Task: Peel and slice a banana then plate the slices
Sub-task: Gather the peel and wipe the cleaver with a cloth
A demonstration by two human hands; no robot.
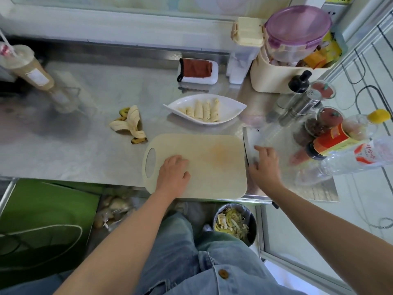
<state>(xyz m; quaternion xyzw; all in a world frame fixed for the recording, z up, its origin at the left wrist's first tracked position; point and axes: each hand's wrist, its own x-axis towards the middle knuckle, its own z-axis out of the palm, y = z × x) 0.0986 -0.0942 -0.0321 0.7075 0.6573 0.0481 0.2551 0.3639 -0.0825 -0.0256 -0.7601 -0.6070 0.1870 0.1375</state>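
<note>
A white leaf-shaped plate on the steel counter holds several banana slices laid in a row. The empty banana peel lies to its left. The beige cutting board at the counter's front edge is bare. My left hand rests on the board's left part, fingers loosely curled and holding nothing. My right hand lies over a cleaver just right of the board. Its thumb is at the blade's edge, its index finger stretched along the blurred blade.
Bottles, jars and shakers crowd the counter's right end. A cream bin with a purple-lidded container stands behind them. A red cloth on a white tray sits at the back. A drink cup stands far left. A scrap bin is below.
</note>
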